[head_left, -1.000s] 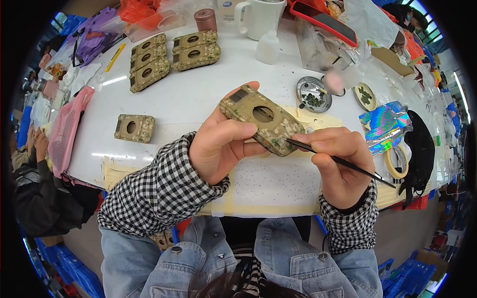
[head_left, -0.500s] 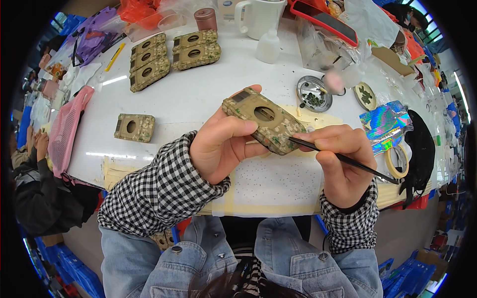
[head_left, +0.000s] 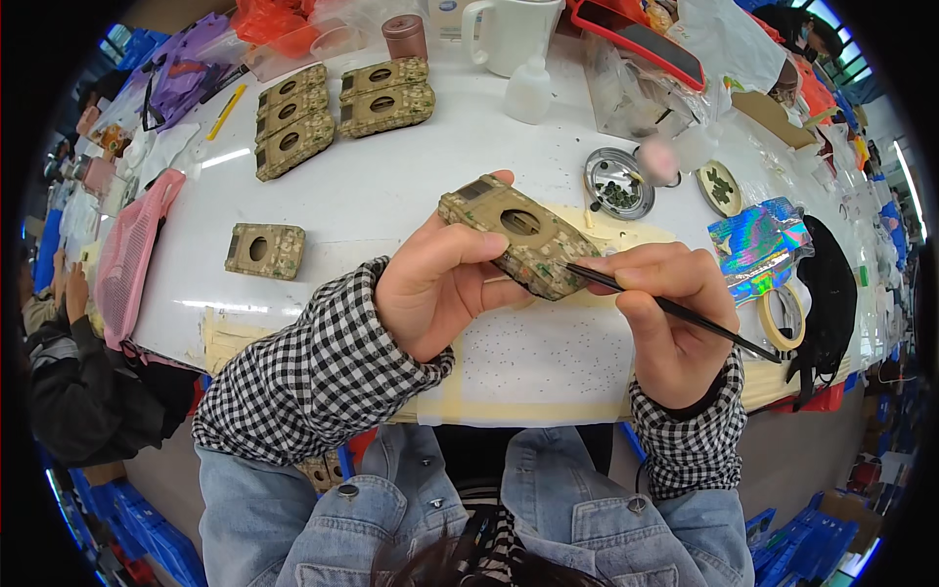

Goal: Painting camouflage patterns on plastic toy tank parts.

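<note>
My left hand (head_left: 423, 286) grips a camouflage-painted model tank hull (head_left: 561, 247), thumb on its top and fingers beneath. The hull has an oval opening in the middle and is held tilted above the table. Black tweezers (head_left: 693, 319) are pinched in my right hand (head_left: 675, 293), their tips touching the hull's near right end. Whether a small part sits between the tips I cannot make out. To the right beyond the hull, a round metal dish (head_left: 649, 200) holds several small dark green pieces. A single matching hull (head_left: 284, 252) lies to the left of my hands.
More camouflage hulls (head_left: 386, 110) stand in two groups at the back left. A white squeeze bottle (head_left: 529, 93) and a pitcher (head_left: 523, 39) are at the back. A pale lid (head_left: 732, 202) with green pieces, masking tape (head_left: 800, 323) and a black bag (head_left: 831, 279) lie right.
The hull has tipped slightly in my left hand. The tweezer tips have shifted a little left and away from me along its near end.
</note>
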Action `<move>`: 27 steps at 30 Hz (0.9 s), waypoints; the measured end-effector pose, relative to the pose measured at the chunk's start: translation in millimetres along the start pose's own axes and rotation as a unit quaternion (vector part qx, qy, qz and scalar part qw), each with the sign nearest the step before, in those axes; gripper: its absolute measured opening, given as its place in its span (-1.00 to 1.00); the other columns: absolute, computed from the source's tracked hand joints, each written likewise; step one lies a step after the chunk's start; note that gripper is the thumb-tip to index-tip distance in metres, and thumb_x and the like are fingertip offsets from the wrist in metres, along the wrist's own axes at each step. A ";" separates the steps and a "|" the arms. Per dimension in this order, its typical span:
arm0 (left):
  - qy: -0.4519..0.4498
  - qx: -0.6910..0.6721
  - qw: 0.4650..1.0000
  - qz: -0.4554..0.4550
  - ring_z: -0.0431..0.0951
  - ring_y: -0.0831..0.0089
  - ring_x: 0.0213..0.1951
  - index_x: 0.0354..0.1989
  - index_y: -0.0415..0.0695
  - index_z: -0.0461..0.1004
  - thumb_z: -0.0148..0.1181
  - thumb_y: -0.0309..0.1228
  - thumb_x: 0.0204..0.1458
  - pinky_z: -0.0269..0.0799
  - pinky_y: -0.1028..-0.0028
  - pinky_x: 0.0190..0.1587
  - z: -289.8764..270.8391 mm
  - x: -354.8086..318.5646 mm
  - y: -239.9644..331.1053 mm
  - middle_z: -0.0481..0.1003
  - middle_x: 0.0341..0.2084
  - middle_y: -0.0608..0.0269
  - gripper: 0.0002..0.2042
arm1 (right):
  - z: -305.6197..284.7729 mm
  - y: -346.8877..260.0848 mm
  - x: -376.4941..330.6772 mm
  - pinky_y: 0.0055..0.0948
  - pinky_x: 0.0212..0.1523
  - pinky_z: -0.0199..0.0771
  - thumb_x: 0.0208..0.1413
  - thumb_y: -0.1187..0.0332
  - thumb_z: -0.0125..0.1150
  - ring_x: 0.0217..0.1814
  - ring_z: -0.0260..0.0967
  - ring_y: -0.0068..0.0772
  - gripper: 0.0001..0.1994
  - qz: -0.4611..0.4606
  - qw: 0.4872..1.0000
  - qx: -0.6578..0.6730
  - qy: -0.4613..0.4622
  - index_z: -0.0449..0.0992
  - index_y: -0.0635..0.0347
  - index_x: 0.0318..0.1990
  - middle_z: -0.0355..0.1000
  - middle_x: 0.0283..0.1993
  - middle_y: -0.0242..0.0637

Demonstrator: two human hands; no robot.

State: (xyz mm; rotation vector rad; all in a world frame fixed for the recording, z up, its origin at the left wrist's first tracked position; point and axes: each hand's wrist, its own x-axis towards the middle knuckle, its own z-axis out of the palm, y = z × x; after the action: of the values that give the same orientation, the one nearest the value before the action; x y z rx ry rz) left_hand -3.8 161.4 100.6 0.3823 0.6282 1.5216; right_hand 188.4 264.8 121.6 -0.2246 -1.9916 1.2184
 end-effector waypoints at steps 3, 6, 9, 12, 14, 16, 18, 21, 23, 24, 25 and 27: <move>0.006 0.007 1.000 0.000 0.45 0.18 0.05 0.29 -0.17 -0.08 -0.03 -0.50 0.08 0.46 0.24 0.07 0.3 0.3 -0.1 0.31 0.06 -0.01 -0.41 | 0.4 -0.8 0.4 -0.41 -0.11 0.46 0.04 0.53 0.28 -0.14 0.49 -0.26 -0.86 0.003 1.000 -0.001 0.000 0.44 0.33 -0.28 0.51 -0.21 -0.07; 0.006 0.011 1.000 0.000 0.46 0.18 0.05 0.29 -0.17 -0.08 -0.04 -0.50 0.08 0.47 0.24 0.07 0.1 0.2 -0.2 0.31 0.06 -0.01 -0.41 | 0.4 -1.0 0.4 -0.41 -0.12 0.46 0.04 0.53 0.28 -0.14 0.49 -0.26 -0.86 0.004 1.000 -0.003 0.001 0.44 0.33 -0.28 0.51 -0.21 -0.07; 0.005 0.010 1.000 0.000 0.46 0.18 0.05 0.29 -0.17 -0.08 -0.04 -0.50 0.08 0.47 0.24 0.07 -0.1 0.3 -0.5 0.31 0.05 -0.01 -0.41 | 0.2 -0.9 0.4 -0.41 -0.12 0.46 0.04 0.54 0.28 -0.15 0.49 -0.26 -0.86 0.002 1.000 -0.003 0.001 0.44 0.33 -0.28 0.51 -0.22 -0.07; 0.005 0.008 1.000 0.000 0.46 0.19 0.04 0.30 -0.17 -0.09 -0.04 -0.50 0.08 0.48 0.25 0.06 0.0 0.2 -0.5 0.32 0.05 0.00 -0.41 | 0.4 0.1 0.3 -0.41 -0.12 0.46 0.03 0.54 0.28 -0.15 0.49 -0.26 -0.86 0.000 1.000 -0.003 0.001 0.44 0.33 -0.28 0.51 -0.22 -0.07; 0.003 0.008 1.000 -0.001 0.46 0.18 0.04 0.30 -0.16 -0.08 -0.04 -0.50 0.08 0.48 0.25 0.06 -0.7 0.3 -0.5 0.31 0.05 0.00 -0.41 | 0.5 0.2 0.3 -0.41 -0.12 0.46 0.03 0.54 0.28 -0.15 0.49 -0.26 -0.85 -0.001 1.000 -0.005 0.001 0.44 0.33 -0.28 0.51 -0.22 -0.07; 0.002 0.008 1.000 -0.002 0.46 0.18 0.04 0.30 -0.16 -0.08 -0.04 -0.50 0.08 0.48 0.24 0.06 -0.9 0.4 -0.1 0.31 0.06 0.00 -0.41 | 0.5 -0.1 0.0 -0.41 -0.12 0.46 0.03 0.54 0.28 -0.15 0.49 -0.26 -0.85 0.002 1.000 -0.006 0.001 0.44 0.33 -0.28 0.51 -0.23 -0.07; 0.000 0.007 1.000 -0.001 0.46 0.18 0.04 0.30 -0.16 -0.08 -0.04 -0.50 0.08 0.48 0.24 0.06 -1.3 0.3 0.0 0.31 0.06 0.00 -0.41 | 0.7 -0.4 0.0 -0.41 -0.12 0.46 0.03 0.54 0.28 -0.15 0.49 -0.26 -0.85 0.004 1.000 -0.006 0.002 0.44 0.33 -0.28 0.51 -0.23 -0.07; -0.002 0.005 1.000 0.001 0.46 0.17 0.04 0.30 -0.16 -0.08 -0.04 -0.50 0.08 0.47 0.23 0.06 -1.8 0.5 -0.5 0.31 0.06 -0.01 -0.41 | 0.9 -0.5 -0.1 -0.41 -0.12 0.46 0.03 0.54 0.28 -0.15 0.49 -0.26 -0.86 0.005 1.000 -0.003 0.005 0.44 0.33 -0.28 0.51 -0.23 -0.08; -0.002 0.005 1.000 0.000 0.46 0.17 0.04 0.30 -0.16 -0.09 -0.04 -0.50 0.08 0.47 0.23 0.06 -0.9 0.5 -0.3 0.31 0.06 -0.01 -0.41 | 0.7 -0.3 0.1 -0.41 -0.12 0.46 0.03 0.54 0.28 -0.15 0.49 -0.26 -0.86 0.006 1.000 0.003 0.005 0.44 0.33 -0.29 0.51 -0.23 -0.08; -0.001 0.004 1.000 -0.001 0.46 0.17 0.05 0.30 -0.16 -0.09 -0.04 -0.50 0.08 0.47 0.22 0.07 -0.8 0.7 -0.3 0.31 0.06 -0.01 -0.41 | 0.6 -0.3 0.2 -0.41 -0.11 0.46 0.03 0.54 0.28 -0.15 0.49 -0.26 -0.86 0.005 1.000 0.001 0.004 0.44 0.33 -0.28 0.51 -0.22 -0.08; -0.001 0.004 1.000 -0.001 0.46 0.16 0.05 0.30 -0.16 -0.09 -0.04 -0.50 0.08 0.47 0.22 0.07 -0.7 0.8 -0.3 0.31 0.06 -0.02 -0.41 | 0.6 -0.5 0.4 -0.40 -0.11 0.46 0.03 0.54 0.28 -0.14 0.49 -0.26 -0.86 0.005 1.000 -0.001 0.003 0.44 0.33 -0.28 0.51 -0.22 -0.08; -0.002 0.001 1.000 -0.002 0.45 0.16 0.05 0.30 -0.16 -0.09 -0.04 -0.50 0.08 0.46 0.22 0.07 -1.0 0.9 -0.2 0.30 0.07 -0.02 -0.41 | 0.5 -0.5 0.3 -0.40 -0.10 0.45 0.04 0.53 0.28 -0.13 0.49 -0.25 -0.86 0.005 1.000 -0.002 0.002 0.44 0.32 -0.28 0.51 -0.22 -0.08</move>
State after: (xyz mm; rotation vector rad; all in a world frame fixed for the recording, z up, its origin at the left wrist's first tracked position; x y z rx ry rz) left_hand -4.2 162.1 99.5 0.3851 0.6270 1.5152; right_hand 187.9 264.4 122.0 -0.2395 -1.9909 1.2206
